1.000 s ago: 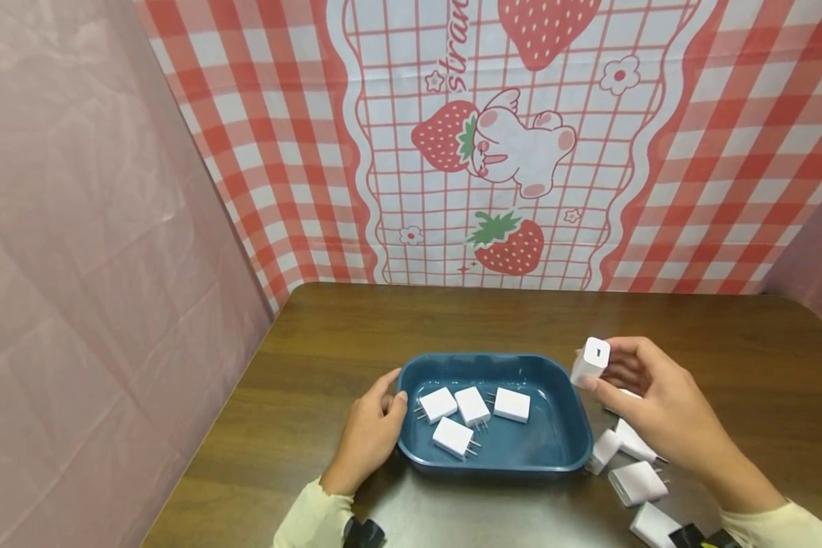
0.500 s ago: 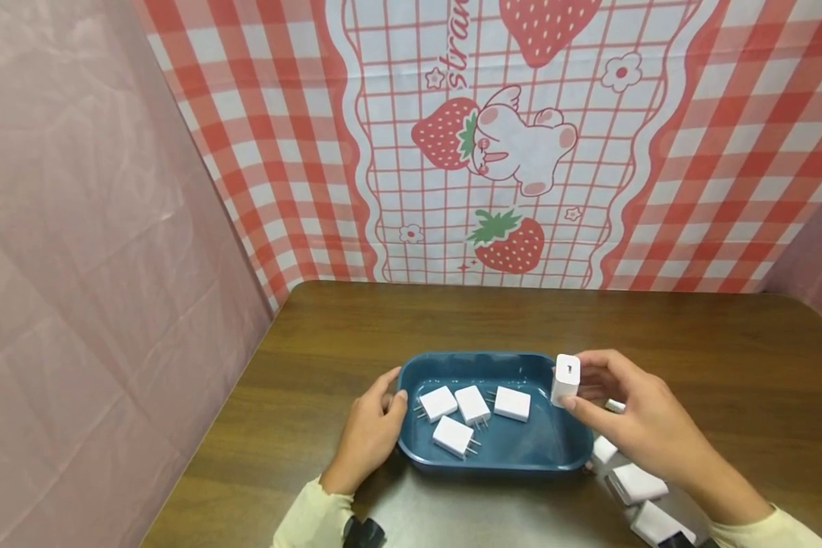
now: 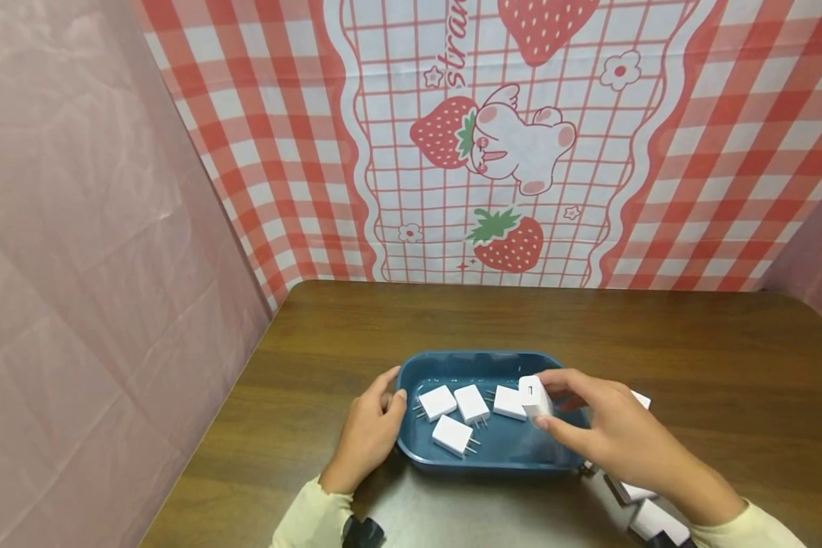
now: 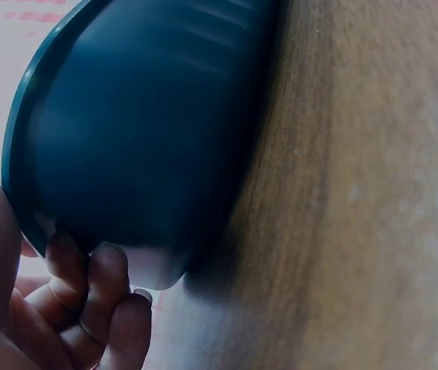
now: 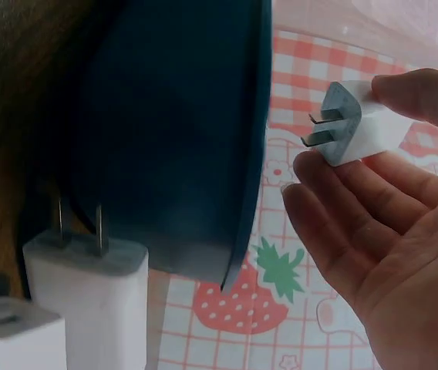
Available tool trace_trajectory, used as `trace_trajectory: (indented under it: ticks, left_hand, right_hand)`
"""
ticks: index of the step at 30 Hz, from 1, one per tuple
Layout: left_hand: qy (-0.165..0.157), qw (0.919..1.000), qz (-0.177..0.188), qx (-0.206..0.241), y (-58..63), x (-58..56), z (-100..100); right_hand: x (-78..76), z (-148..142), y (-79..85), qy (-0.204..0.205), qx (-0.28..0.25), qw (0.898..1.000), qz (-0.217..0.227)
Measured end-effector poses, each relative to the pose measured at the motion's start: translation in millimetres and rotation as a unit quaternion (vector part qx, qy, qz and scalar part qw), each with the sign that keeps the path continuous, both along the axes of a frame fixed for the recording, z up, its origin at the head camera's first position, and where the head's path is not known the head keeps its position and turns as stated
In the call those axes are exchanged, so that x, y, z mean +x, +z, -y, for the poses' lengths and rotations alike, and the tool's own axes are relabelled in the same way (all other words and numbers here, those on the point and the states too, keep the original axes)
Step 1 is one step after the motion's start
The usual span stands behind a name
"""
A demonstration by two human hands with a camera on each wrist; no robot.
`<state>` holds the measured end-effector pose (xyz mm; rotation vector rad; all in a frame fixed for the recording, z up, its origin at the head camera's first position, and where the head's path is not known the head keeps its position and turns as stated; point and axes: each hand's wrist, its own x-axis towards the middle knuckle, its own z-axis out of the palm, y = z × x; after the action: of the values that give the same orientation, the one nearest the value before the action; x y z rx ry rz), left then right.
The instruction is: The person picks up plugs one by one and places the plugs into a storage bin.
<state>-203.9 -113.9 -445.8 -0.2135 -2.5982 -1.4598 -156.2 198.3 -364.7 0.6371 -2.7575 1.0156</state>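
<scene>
Over the right part of a dark blue plastic tub (image 3: 493,466), my right hand (image 3: 613,422) pinches a white USB wall charger (image 3: 534,397) between thumb and fingers. Its port faces up in the head view; two metal prongs stick out of its other end in the right wrist view. My left hand (image 3: 368,434) grips the tub's left end, thumb at the rim and fingers curled against the outer wall (image 4: 126,139). Several more chargers lie inside the tub, including one white charger (image 3: 454,436) at the front and another charger (image 3: 471,404) behind it.
Right of the tub, several loose chargers lie on the wooden table (image 3: 329,335), partly hidden by my right hand and forearm; one charger (image 3: 657,523) is near the front. A strawberry-print cloth (image 3: 507,152) hangs behind the table, a pink cloth (image 3: 96,289) at left.
My right hand has carried the charger leftward and down, from beside the tub's right rim to over its inside. The left hand and tub have stayed in place.
</scene>
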Motion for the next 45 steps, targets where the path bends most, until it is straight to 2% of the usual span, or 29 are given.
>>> trace_trajectory:
  ticks: [7, 12, 15, 20, 26, 31, 35, 45]
  left_hand:
    - [0.0, 1.0, 0.008, -0.001, 0.0, -0.1, 1.1]
    - [0.0, 0.9999, 0.012, -0.003, 0.4, -0.5, 1.1]
    - [-0.001, 0.9999, 0.01, -0.003, 0.5, -1.1, 1.5]
    - [0.001, 1.0, 0.006, 0.001, 1.9, -1.7, 3.3]
    - [-0.014, 0.9997, 0.017, 0.005, 1.5, -3.0, 0.6]
    - [-0.004, 0.9998, 0.017, 0.003, 1.4, -0.9, 1.4]
    - [-0.002, 0.9998, 0.018, 0.001, 1.3, -0.1, 1.6]
    - [-0.004, 0.9999, 0.016, 0.004, 2.2, 0.2, 1.5]
  right_hand:
    - [-4.2, 13.3, -4.2, 0.034, 0.042, 0.998, 0.045]
    - [-7.0, 19.1, -9.4, 0.046, 0.098, 0.993, 0.045]
    - [-9.6, 20.5, -12.8, 0.055, 0.114, 0.991, 0.038]
    - [-17.2, 21.5, -17.9, 0.09, 0.116, 0.989, 0.027]
    - [-21.6, 18.9, -24.2, 0.111, 0.111, 0.985, 0.067]
    - [-26.1, 22.6, -26.7, 0.125, 0.103, 0.982, 0.094]
    - [-27.4, 24.2, -27.3, 0.121, 0.111, 0.98, 0.116]
    - [-29.5, 24.2, -30.9, 0.151, 0.083, 0.978, 0.117]
